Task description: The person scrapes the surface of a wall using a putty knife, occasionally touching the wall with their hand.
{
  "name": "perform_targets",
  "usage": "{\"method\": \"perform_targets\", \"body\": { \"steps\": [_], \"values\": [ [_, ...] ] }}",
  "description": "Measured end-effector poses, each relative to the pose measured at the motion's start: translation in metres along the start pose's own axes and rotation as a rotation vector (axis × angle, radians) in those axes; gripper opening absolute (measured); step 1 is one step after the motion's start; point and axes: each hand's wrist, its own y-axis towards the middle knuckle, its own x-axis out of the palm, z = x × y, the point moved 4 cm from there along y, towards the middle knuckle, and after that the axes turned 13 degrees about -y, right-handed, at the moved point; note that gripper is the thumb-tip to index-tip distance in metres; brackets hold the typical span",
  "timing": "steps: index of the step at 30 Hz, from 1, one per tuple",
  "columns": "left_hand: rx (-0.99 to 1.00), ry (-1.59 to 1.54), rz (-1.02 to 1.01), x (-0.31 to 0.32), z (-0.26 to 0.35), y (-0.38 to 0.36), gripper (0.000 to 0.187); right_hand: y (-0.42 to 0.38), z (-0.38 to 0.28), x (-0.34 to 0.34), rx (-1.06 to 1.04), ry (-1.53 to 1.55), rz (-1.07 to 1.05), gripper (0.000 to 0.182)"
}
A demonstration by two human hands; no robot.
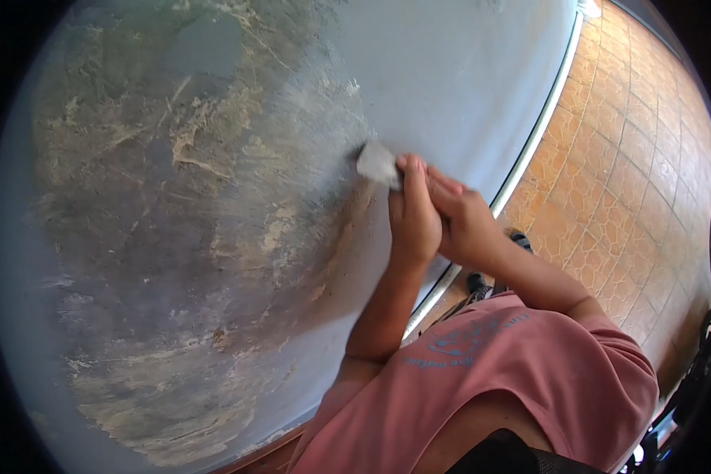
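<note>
A scraper with a pale, dusty blade (pixel 378 164) touches the blue-grey wall at the right edge of a large rough patch (pixel 237 197) where the paint is gone. My left hand (pixel 415 213) is closed on the scraper, its fingers pointing up near the blade. Close against it on the right, my right hand (pixel 470 225) is also closed round the scraper's handle end. The handle itself is hidden by both hands.
A white pipe (pixel 537 130) runs along the foot of the wall. Beyond it lies an orange tiled floor (pixel 608 174). Dark footwear (pixel 520 240) shows below my right forearm. Dark objects stand at the far right edge.
</note>
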Motion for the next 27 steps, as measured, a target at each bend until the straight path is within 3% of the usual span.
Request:
{"method": "perform_targets", "body": {
  "steps": [5,8,12,22,27],
  "values": [
    [0.052,-0.033,-0.104,0.000,0.017,0.016,0.029,0.011,0.009,0.011,0.022,-0.134,-0.069,0.052],
    [0.021,-0.048,-0.188,0.019,0.028,0.023,0.030,0.024,-0.002,0.001,-0.023,-0.072,0.052,0.050],
    [-0.033,-0.111,-0.049,0.004,0.002,-0.001,0.030,0.001,0.000,0.000,0.009,-0.091,-0.008,0.056],
    [0.003,-0.125,-0.097,-0.001,0.003,0.003,0.032,-0.012,0.006,0.013,0.001,-0.162,-0.014,0.053],
    [0.017,-0.103,-0.137,0.016,0.028,0.024,0.033,0.031,-0.006,-0.003,0.019,-0.054,0.018,0.046]
  ]
}}
